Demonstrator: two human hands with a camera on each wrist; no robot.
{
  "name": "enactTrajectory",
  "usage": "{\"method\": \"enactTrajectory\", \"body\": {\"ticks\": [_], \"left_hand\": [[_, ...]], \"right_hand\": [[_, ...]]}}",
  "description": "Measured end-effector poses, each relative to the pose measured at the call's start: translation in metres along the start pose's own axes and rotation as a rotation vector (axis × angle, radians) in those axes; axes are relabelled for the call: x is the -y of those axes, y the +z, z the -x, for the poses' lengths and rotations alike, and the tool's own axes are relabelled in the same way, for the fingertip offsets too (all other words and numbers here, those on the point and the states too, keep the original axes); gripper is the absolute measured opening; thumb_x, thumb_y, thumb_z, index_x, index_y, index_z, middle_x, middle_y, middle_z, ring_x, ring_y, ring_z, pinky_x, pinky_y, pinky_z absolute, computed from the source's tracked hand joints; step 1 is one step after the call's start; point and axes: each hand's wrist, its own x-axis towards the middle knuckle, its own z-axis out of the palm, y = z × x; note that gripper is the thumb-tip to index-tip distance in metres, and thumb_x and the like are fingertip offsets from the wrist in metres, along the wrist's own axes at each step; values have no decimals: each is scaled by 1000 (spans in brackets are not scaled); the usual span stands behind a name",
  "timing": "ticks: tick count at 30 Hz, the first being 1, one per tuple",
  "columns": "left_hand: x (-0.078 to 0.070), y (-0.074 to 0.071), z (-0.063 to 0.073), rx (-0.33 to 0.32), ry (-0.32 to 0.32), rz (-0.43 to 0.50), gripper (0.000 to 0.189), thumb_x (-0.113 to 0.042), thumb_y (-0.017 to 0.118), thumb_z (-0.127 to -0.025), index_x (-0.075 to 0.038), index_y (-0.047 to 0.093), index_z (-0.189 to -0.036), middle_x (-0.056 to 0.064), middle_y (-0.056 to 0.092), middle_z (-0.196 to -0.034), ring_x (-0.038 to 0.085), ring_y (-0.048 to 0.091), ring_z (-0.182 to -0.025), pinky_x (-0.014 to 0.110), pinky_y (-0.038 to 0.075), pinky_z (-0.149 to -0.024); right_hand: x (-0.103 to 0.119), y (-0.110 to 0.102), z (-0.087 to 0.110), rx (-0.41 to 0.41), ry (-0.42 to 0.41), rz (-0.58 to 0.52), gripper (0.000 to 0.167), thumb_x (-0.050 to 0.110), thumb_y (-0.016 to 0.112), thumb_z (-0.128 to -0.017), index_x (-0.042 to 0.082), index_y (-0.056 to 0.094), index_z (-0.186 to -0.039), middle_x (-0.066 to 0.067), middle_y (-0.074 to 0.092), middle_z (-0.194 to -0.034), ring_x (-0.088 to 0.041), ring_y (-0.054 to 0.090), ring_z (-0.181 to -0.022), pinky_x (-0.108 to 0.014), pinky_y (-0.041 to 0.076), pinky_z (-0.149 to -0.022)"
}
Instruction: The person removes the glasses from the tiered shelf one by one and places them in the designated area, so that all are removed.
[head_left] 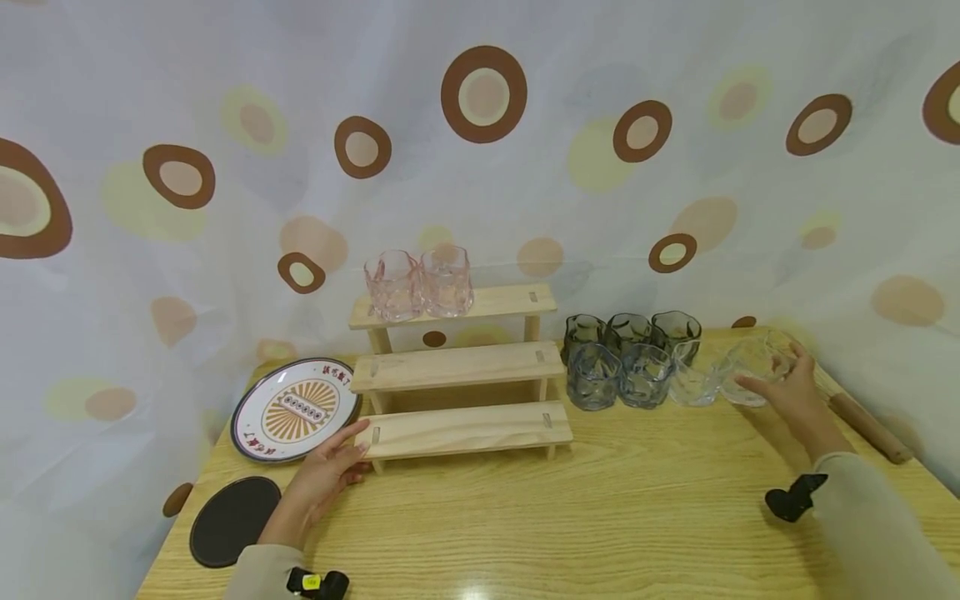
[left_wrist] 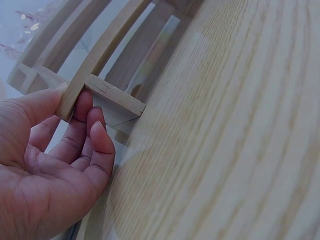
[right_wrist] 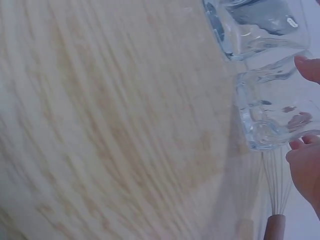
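Observation:
My left hand (head_left: 324,477) pinches the left end of the lowest board on a three-tier wooden rack (head_left: 465,429). In the left wrist view, the thumb lies over the board (left_wrist: 82,85) and the fingers curl beneath it. At the right, my right hand (head_left: 798,404) holds a clear glass (right_wrist: 265,112) between thumb and fingers at the end of a row. Beside it stands another clear glass (head_left: 692,379), with two bluish glasses (head_left: 592,379) farther left. Behind them are three dark grey glasses (head_left: 675,329). Two pink glasses (head_left: 393,292) stand on the rack's top board.
A patterned plate (head_left: 296,408) lies left of the rack, with a black round mat (head_left: 234,521) nearer. A whisk (head_left: 870,427) with a wooden handle lies along the table's right side. Spotted cloth (head_left: 480,192) hangs behind the wooden table (head_left: 540,533).

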Motion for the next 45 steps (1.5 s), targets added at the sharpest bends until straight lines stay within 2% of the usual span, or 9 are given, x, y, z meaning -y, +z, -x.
{"method": "enactTrajectory", "body": {"ticks": [6, 12, 15, 21, 28, 33, 37, 45], "left_hand": [[2, 0, -1, 6, -3, 5, 54, -11, 55, -96, -10, 36, -146, 0, 58, -98, 12, 59, -80, 24, 49, -67], [3, -1, 0, 11, 10, 3, 55, -13, 57, -95, -10, 36, -146, 0, 58, -97, 12, 59, -81, 24, 49, -67], [3, -1, 0, 11, 15, -7, 55, -14, 57, -96, -10, 36, -147, 0, 58, -96, 12, 59, -81, 24, 49, -68], [3, -1, 0, 3, 13, -11, 55, -14, 56, -96, -10, 36, -147, 0, 57, -94, 11, 58, -80, 24, 50, -68], [2, 0, 0, -1, 8, -6, 54, -12, 56, -96, -10, 36, -147, -1, 58, -95, 11, 58, -80, 23, 49, -68], [1, 0, 0, 15, 18, -2, 55, -13, 56, -96, -10, 36, -147, -1, 59, -96, 11, 59, -80, 23, 49, -67], [2, 0, 0, 15, 20, 6, 55, -12, 56, -96, -10, 36, -146, -1, 58, -94, 11, 59, -79, 23, 49, -67], [2, -1, 0, 8, 23, 13, 54, -12, 56, -96, -9, 36, -146, -1, 58, -94, 11, 59, -79, 23, 49, -67]], "right_hand": [[9, -9, 4, 18, -33, 1, 100, 27, 58, -95, 13, -29, -144, -32, -16, -149, -42, -14, -138, -63, 7, -107], [27, -13, 4, -8, -78, 1, 99, 25, 58, -95, 14, -26, -145, -30, -11, -150, -40, -10, -140, -56, 2, -110], [39, -12, 3, -23, -113, 5, 98, 24, 59, -94, 15, -22, -147, -29, -7, -151, -39, -6, -141, -50, 1, -113], [65, 0, -4, 37, -179, -26, 95, 19, 59, -95, 16, -20, -148, -28, -4, -151, -38, -5, -141, -46, -4, -113], [106, 34, -15, 92, -268, -24, 95, 14, 63, -92, 12, -12, -150, -28, 4, -151, -40, 4, -140, -46, 2, -114], [138, 64, -19, 166, -314, -66, 96, 11, 66, -89, 11, -9, -150, -22, 9, -151, -37, 7, -141, -46, 5, -114], [162, 93, -20, 229, -388, -111, 96, 4, 67, -87, 8, -6, -150, -23, 10, -150, -38, 9, -141, -49, 5, -114], [192, 147, -20, 336, -464, -136, 96, 5, 70, -85, 8, -1, -151, -20, 15, -151, -31, 13, -142, -43, 10, -115]]}}
